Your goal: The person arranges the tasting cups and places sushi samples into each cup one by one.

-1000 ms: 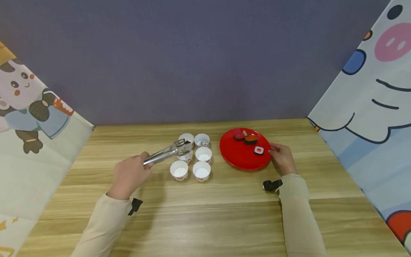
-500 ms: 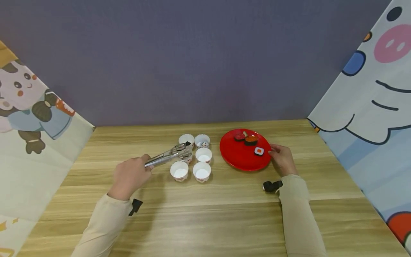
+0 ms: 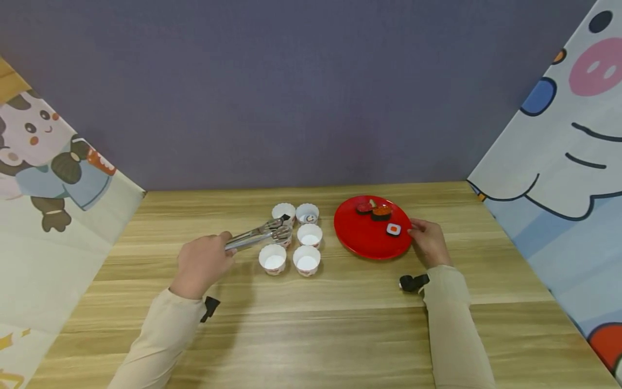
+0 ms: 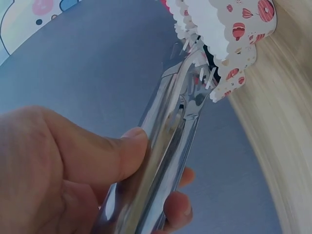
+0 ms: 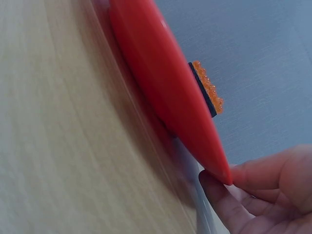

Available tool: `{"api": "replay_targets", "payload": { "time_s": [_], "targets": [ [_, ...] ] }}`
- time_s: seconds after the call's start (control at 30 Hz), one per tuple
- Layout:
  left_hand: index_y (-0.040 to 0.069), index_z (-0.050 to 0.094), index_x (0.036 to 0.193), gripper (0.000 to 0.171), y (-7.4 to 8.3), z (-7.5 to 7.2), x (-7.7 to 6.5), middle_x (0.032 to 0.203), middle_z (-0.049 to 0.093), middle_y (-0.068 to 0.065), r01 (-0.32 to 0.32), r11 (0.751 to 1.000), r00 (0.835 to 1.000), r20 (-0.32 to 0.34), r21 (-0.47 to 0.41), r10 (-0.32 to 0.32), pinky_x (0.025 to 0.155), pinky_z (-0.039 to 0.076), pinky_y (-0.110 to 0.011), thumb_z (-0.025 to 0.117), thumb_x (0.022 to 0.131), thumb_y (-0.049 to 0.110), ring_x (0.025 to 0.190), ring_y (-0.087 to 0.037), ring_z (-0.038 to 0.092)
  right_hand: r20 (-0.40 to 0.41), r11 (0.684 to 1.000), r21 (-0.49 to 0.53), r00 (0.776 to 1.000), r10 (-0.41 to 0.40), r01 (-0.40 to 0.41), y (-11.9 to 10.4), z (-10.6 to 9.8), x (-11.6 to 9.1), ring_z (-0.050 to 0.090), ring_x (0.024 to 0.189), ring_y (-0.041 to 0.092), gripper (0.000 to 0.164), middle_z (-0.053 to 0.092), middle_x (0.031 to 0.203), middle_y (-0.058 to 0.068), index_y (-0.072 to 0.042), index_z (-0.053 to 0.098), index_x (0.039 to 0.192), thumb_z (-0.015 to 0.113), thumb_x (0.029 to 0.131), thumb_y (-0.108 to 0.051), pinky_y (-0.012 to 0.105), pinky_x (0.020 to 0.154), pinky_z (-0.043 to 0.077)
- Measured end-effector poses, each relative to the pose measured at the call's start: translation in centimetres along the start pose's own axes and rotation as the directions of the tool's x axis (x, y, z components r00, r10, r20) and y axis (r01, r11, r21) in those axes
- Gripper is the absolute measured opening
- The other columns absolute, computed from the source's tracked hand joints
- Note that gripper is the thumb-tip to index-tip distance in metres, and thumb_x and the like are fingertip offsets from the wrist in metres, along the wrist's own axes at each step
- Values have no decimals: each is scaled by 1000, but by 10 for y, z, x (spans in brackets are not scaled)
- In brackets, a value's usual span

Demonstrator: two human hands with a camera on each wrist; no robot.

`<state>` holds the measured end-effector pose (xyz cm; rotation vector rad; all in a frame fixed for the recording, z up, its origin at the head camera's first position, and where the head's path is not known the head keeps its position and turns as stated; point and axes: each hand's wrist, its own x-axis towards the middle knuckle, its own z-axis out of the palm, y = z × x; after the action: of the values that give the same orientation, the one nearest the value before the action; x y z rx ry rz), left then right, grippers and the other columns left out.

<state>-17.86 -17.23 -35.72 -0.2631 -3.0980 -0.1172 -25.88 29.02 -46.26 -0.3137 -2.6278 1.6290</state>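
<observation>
My left hand (image 3: 205, 265) grips metal tongs (image 3: 250, 237) between thumb and fingers. Their tips reach over the middle left cup of several white paper cups (image 3: 309, 235), partly hiding it. A small dark piece (image 3: 285, 218) shows by the tips, overlapping the back left cup in the head view. Inside the back right cup lies a pale toy sushi piece (image 3: 309, 218). My right hand (image 3: 430, 241) pinches the right rim of a red plate (image 3: 359, 240). It bears a roe sushi (image 3: 381, 214), a red-topped sushi (image 3: 363, 207) and a sushi roll with an orange centre (image 3: 393, 230).
The cups stand in two columns left of the plate on a wooden table (image 3: 311, 335). A dark grey panel (image 3: 301, 97) rises behind the table, and cartoon-printed panels (image 3: 549, 178) flank it on both sides. Black wrist devices (image 3: 413, 283) sit by the sleeves.
The tongs' tips have dropped slightly toward me over the middle left cup. My right hand keeps its hold on the plate's rim, and the sushi on the plate stays in place.
</observation>
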Motion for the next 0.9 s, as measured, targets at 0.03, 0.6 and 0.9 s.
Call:
{"api": "replay_targets", "payload": {
  "time_s": [0.03, 0.6, 0.9],
  "targets": [
    [4, 64, 110, 30, 1, 0, 0, 70, 61, -9, -3, 1000, 1000, -2, 4, 3, 40, 38, -35, 61, 88, 25, 52, -19, 46, 1, 1000, 1, 1000, 3, -3, 0, 0, 0, 51, 116, 33, 39, 51, 128, 30, 14, 46, 129, 46, 92, 1, 11, 72, 43],
    [2, 65, 103, 26, 4, -3, 1, 65, 58, -8, -23, 1000, 999, -39, 9, 24, 41, 40, -38, 64, 85, 21, 51, -20, 47, 6, 1000, 8, 1000, 1, -1, -1, 0, -1, 51, 116, 33, 39, 51, 127, 31, 15, 46, 129, 46, 92, 2, 9, 71, 43],
    [1, 65, 102, 26, 5, -4, 1, 66, 58, -10, -17, 1000, 1000, -19, 3, 17, 40, 40, -38, 62, 86, 22, 52, -20, 48, 2, 1000, -13, 1000, -1, 1, -1, -1, -2, 51, 115, 33, 38, 52, 127, 30, 15, 47, 129, 46, 93, 1, 10, 71, 42]
  ]
}}
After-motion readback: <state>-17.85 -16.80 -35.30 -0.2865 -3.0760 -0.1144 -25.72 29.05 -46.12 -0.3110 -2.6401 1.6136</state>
